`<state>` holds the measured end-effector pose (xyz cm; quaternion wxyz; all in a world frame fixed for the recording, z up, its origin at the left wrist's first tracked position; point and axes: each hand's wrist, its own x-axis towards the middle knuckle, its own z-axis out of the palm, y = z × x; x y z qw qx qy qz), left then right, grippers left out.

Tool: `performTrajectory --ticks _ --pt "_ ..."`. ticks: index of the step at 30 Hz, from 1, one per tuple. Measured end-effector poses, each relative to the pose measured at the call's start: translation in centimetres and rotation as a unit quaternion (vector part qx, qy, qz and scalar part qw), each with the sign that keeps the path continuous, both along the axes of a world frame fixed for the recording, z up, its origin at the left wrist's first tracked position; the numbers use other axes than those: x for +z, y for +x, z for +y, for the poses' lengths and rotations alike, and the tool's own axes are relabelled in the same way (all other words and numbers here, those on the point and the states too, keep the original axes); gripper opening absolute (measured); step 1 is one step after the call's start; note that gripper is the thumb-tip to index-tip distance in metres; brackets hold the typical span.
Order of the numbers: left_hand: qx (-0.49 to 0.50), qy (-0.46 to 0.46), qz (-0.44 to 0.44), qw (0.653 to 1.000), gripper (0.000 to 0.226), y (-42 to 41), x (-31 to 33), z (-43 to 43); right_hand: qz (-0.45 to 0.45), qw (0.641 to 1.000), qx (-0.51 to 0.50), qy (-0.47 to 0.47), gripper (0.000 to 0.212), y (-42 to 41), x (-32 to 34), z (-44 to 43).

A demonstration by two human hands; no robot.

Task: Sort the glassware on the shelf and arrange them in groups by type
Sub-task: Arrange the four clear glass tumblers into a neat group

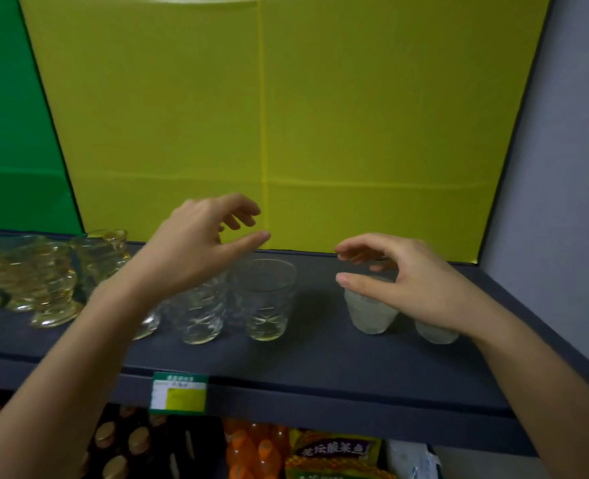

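On the dark shelf [320,361] stand three groups of glassware. Several amber footed glasses [49,288] crowd the left end. Clear cut-pattern tumblers [265,299] stand in the middle. Two frosted white cups [369,314] stand to the right, the second one [436,335] mostly hidden under my palm. My left hand [196,250] hovers over the clear tumblers with its fingers spread and nothing in them. My right hand [407,285] hangs just over the frosted cups, fingers curved and apart; its thumb is near the rim of the nearer cup without gripping it.
A yellow panel [269,115] backs the shelf, with a green panel [6,133] to the left and a grey wall [562,167] at the right. A price label [179,392] sits on the shelf's front edge. Bottles [251,451] and packets [334,454] fill the shelf below.
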<state>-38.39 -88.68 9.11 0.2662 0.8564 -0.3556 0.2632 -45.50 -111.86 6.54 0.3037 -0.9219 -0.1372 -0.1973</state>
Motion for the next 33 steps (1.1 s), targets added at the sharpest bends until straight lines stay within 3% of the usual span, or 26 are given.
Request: performTrajectory --ticks 7,15,19,27,33 --pt "0.026 0.049 0.018 0.998 0.054 2.7 0.8 7.3 0.017 1.000 -0.006 -0.022 0.045 3.5 0.2 5.9" --pt "-0.007 0.162 0.060 0.985 0.050 8.7 0.4 10.9 0.068 0.992 -0.044 -0.098 0.080 5.4 -0.4 9.9" --pt "-0.041 0.221 0.129 0.966 0.058 10.9 -0.3 10.5 0.096 0.987 -0.072 -0.111 0.091 5.4 -0.6 10.0" --pt "-0.089 0.246 0.213 0.941 0.066 13.0 -0.5 9.5 0.125 0.982 -0.107 -0.096 0.094 5.9 0.1 9.2" --pt "-0.094 0.243 0.241 0.935 0.063 13.3 -0.3 9.0 0.156 0.980 -0.105 -0.066 0.084 8.2 0.7 8.5"
